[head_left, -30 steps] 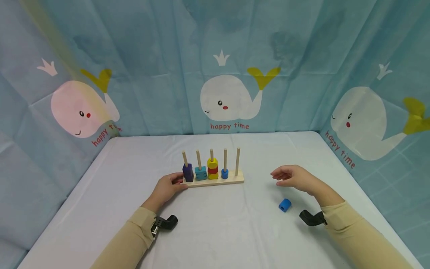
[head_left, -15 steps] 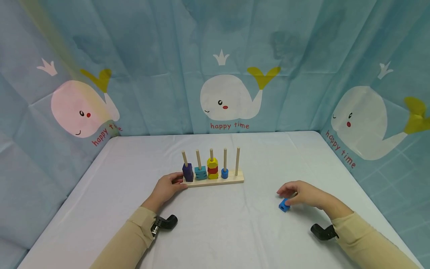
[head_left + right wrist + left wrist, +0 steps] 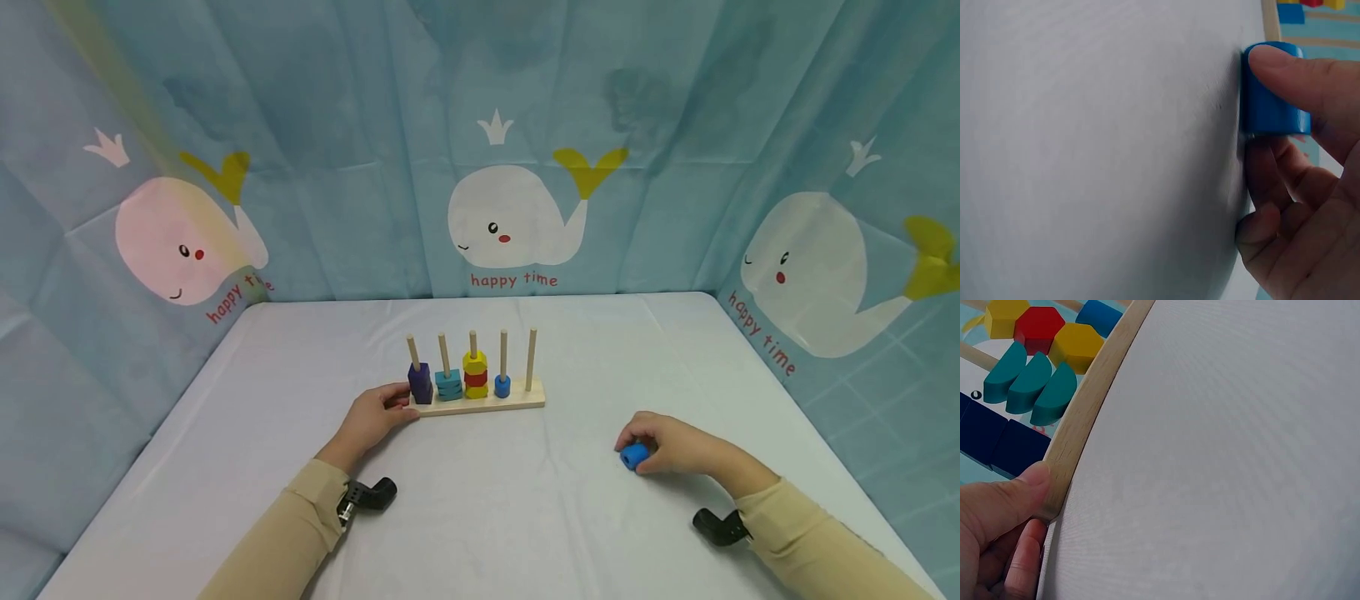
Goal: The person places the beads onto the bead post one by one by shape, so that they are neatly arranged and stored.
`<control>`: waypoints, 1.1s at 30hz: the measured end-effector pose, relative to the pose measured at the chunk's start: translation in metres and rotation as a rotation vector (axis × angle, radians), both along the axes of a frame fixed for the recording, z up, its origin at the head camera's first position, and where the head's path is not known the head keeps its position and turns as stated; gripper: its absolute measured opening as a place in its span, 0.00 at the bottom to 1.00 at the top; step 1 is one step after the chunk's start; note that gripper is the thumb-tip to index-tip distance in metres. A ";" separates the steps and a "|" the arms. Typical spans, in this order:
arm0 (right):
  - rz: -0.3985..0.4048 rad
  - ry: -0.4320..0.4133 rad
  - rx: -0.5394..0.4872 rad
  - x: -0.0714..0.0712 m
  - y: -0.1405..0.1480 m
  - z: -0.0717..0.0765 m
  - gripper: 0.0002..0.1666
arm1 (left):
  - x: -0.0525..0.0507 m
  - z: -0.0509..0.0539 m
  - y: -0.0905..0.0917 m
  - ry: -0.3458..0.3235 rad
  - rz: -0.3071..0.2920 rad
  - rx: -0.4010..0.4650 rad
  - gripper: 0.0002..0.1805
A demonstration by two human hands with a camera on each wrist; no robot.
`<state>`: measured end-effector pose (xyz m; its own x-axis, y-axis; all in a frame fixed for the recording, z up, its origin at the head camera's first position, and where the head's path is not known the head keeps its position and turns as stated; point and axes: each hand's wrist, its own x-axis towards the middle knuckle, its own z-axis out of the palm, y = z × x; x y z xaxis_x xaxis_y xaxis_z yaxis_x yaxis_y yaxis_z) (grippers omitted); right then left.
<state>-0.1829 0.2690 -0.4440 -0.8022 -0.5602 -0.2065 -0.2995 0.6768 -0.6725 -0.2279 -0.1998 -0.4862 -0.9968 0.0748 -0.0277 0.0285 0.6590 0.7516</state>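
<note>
My left hand grips the left end of a wooden peg stacker's base; in the left wrist view the thumb presses the wood. From left to right its pegs bear dark purple blocks, teal half-round blocks, hexagons in yellow and red, and one blue bead. The rightmost peg is bare. To the right, my right hand pinches a loose blue cylindrical bead lying on its side at the tabletop. Some right fingertips are hidden behind it.
A white cloth covers the table. Behind and beside it hang blue curtains printed with whales. A black wrist camera mount juts from the left cuff, another mount from the right.
My right hand has come down and nearer to me, onto the loose blue bead, and now pinches it. The bead has turned slightly. The left hand and the stacker stay put.
</note>
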 end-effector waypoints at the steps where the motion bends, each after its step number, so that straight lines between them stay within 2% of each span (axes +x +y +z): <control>1: 0.006 0.012 0.012 0.000 -0.001 0.000 0.13 | 0.000 0.000 0.000 -0.004 0.002 0.002 0.33; 6: 0.022 0.019 0.034 -0.001 -0.005 0.003 0.11 | 0.000 0.000 0.001 -0.006 0.011 0.010 0.32; 11: 0.025 -0.002 0.006 -0.004 -0.008 0.014 0.11 | 0.000 0.001 0.001 0.005 0.006 0.004 0.32; 18: -0.008 0.019 -0.073 -0.019 -0.020 0.040 0.09 | 0.000 0.000 0.000 0.000 0.009 0.002 0.32; 26: -0.058 0.055 -0.163 -0.040 -0.042 0.070 0.11 | 0.000 -0.001 0.001 0.007 0.004 0.020 0.32; 33: -0.091 0.077 -0.298 -0.054 -0.065 0.092 0.13 | -0.001 0.000 0.001 0.007 0.006 0.014 0.32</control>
<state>-0.2365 0.2036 -0.3515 -0.8589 -0.5119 0.0192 -0.3045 0.4800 -0.8227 -0.2285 -0.1992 -0.4867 -0.9974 0.0692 -0.0200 0.0298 0.6489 0.7603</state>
